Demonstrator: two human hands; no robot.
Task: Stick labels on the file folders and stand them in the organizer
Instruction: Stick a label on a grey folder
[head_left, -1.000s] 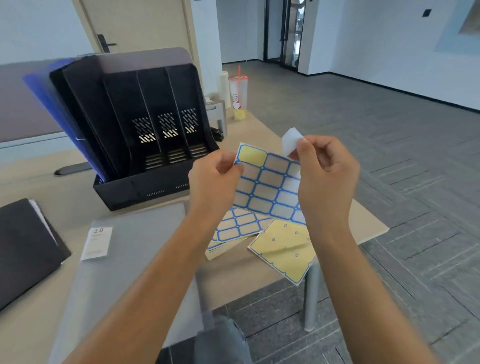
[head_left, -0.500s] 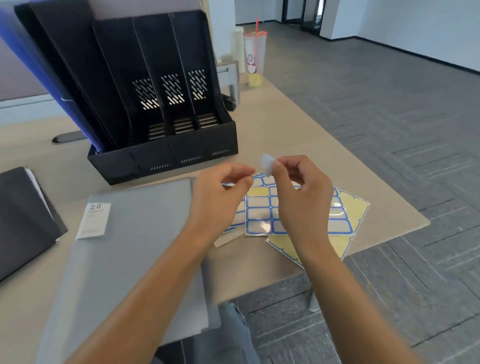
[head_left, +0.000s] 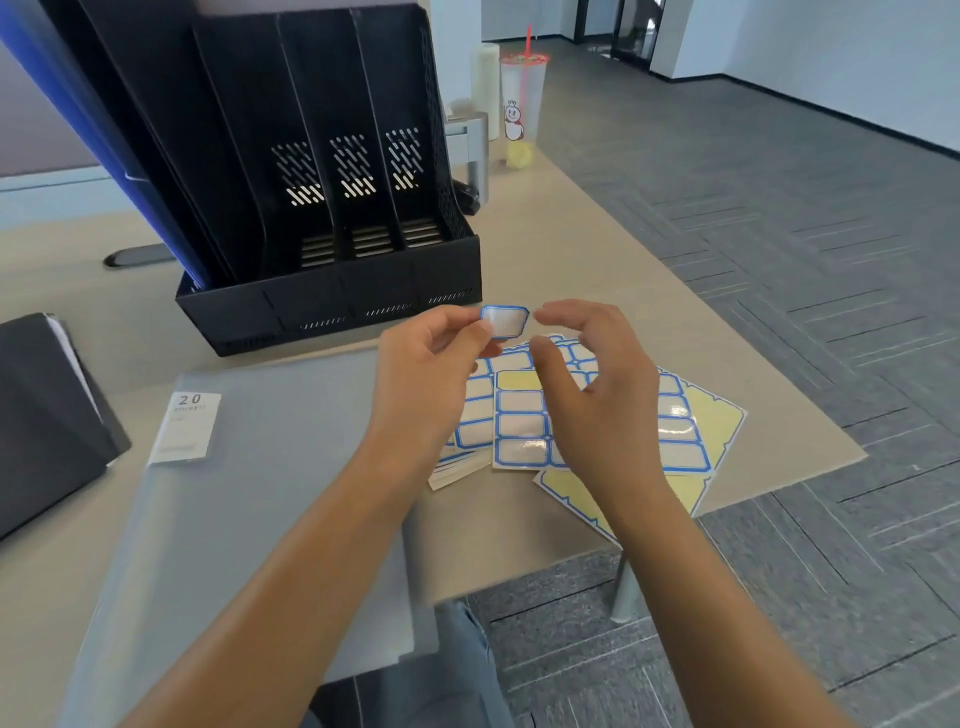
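A small white rectangular label with a blue border and clipped corners (head_left: 504, 321) is held up in the air above the desk, its printed face toward the camera and its surface slightly curved. The left hand (head_left: 426, 374) pinches its left edge between thumb and forefinger. The right hand (head_left: 592, 374) hovers just to the label's right with fingers loosely curved and spread, thumb and forefinger apart, holding nothing and not touching the label.

Below the hands lie glossy sheets of blue-bordered white labels (head_left: 519, 426), overlapping one another, and under them a yellow backing sheet with a blue outline (head_left: 717, 415) that reaches toward the desk's right edge.

To the left of the sheets a translucent grey plastic file folder (head_left: 270, 467) lies flat on the beige desk (head_left: 597, 249), with a small white sticker marked "20" (head_left: 186, 427) near its upper left corner. Behind it stands a black plastic organizer with upright slots (head_left: 322, 208); a blue folder (head_left: 93, 135) leans in its leftmost slot. A black folder holding papers (head_left: 47, 410) lies at the desk's left edge.

At the far end of the desk stands a clear plastic drink cup with a red straw (head_left: 521, 98)
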